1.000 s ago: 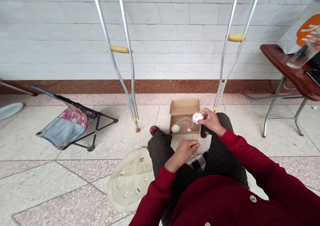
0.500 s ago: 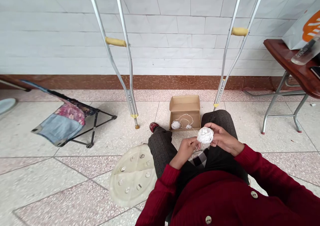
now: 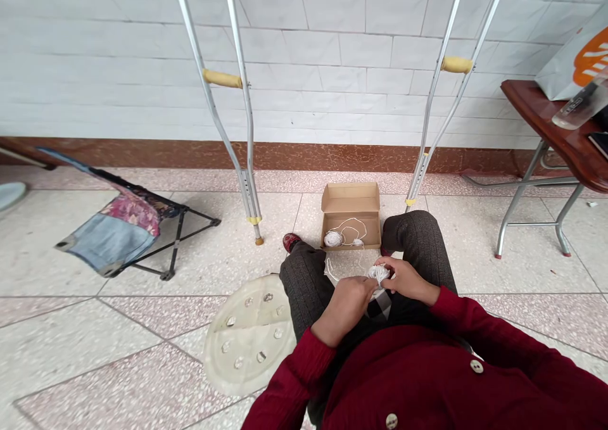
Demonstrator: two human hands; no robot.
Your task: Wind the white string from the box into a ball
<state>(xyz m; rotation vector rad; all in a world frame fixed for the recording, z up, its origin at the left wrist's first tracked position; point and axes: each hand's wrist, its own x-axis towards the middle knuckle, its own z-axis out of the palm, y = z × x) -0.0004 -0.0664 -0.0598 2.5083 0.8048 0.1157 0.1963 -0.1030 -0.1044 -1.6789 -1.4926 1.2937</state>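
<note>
White yarn ball (image 3: pixel 379 272) is held b/w both hands, low over the lap, just above a bit of black & white checked cloth (image 3: pixel 380 308). The right hand (image 3: pixel 405 278) is wrapped round the ball's right side, thumb & fingers set narrow on it. The left hand (image 3: pixel 348 304) is seen from the back, fingers curled in & tips brought up against the ball's left side; whether any cord is pinched under them can't be told, view's blocked by the hand itself. A loose loop of white cord (image 3: pixel 329 269) is seen sticking out past the left hand, b/w the knees. An open cardboard box (image 3: pixel 350 197) is set on the floor nr the feet, lid tipped back twd the wall (image 3: pixel 323 56), w/ a 2nd white ball (image 3: pixel 333 239) in its left corner, a smaller white bundle (image 3: pixel 358 242) to the right & thin cord looped b/w them. Dark trousers (image 3: pixel 304 278) & a dark red knit top (image 3: pixel 408 379) are worn. Two metal crutches w/ yellow grips are stood nr the wall, one left (image 3: pixel 250 132), one right (image 3: pixel 429 107). A fabric folding chair (image 3: pixel 118 243) is placed off to the left, a pale round mat (image 3: pixel 247 344) is laid by the left leg, & a clear bottle (image 3: pixel 576 110) plus a white/orange bag (image 3: pixel 565 69) are parked on the red-brown table (image 3: pixel 536 110), far right.
</note>
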